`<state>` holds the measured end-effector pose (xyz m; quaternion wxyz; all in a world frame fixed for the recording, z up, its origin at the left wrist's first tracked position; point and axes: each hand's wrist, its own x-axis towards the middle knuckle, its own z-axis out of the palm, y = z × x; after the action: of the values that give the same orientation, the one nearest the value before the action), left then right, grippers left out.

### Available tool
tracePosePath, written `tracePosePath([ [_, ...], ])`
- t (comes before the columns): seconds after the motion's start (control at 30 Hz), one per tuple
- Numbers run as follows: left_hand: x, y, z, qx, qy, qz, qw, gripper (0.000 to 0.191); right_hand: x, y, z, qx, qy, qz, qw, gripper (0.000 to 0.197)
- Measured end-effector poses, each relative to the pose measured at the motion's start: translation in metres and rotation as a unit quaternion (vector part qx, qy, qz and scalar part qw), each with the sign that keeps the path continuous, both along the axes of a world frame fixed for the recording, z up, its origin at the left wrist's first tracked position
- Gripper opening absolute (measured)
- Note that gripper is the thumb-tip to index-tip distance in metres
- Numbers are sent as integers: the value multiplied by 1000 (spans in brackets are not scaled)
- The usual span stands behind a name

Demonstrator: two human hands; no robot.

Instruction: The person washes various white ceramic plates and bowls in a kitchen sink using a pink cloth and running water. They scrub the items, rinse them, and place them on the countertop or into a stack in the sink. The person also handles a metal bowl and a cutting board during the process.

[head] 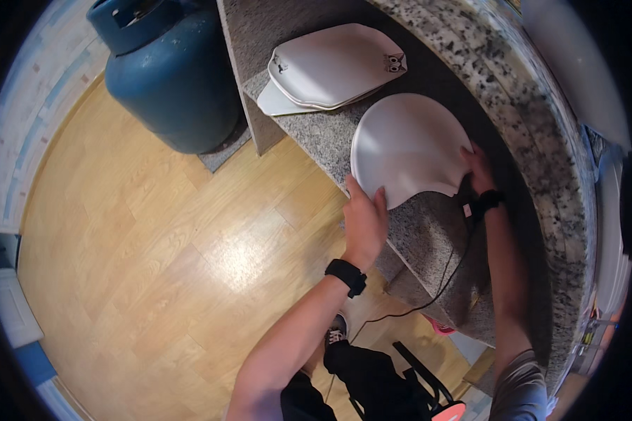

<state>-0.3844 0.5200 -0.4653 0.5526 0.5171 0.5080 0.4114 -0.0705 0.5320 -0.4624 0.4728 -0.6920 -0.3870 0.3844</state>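
A stack of white, rounded plates with a scalloped edge [408, 144] rests on or just above the granite shelf [321, 137]. My left hand [366, 218] grips its near left edge, thumb on top. At the right edge my right hand [479, 166] holds the same stack, the fingers partly hidden by the plates. Beyond it lies a pile of white oblong dishes [337, 66] with a cat-face drawing at one corner. Both wrists wear black bands, and a thin dark cable runs from near the right wrist.
A blue gas cylinder [171, 84] stands left of the shelf's upright stone panel. The speckled granite countertop [547, 131] curves overhead on the right. Below are a black-framed stool or chair part [421, 368], a pink basket [440, 325] and my shoe [337, 330].
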Motion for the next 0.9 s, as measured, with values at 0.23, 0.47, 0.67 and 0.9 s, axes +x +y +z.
tracePosePath([
  [0.23, 27, -2, -3, 4, -3, -16, 1000, 39, 42, 15, -26, -32, -96, -48, 994, 42],
  [0.47, 23, -1, -29, 134, 80, -50, 987, 43, -31, -49, -16, -18, -184, -55, 981, 39],
  [0.67, -56, -14, 44, -82, 168, -119, 975, 56, -186, -206, 70, -58, -192, 134, 970, 37],
  [0.9, -232, -139, 197, -92, 31, -94, 991, 24, -224, -417, 265, -250, -143, 165, 943, 29],
])
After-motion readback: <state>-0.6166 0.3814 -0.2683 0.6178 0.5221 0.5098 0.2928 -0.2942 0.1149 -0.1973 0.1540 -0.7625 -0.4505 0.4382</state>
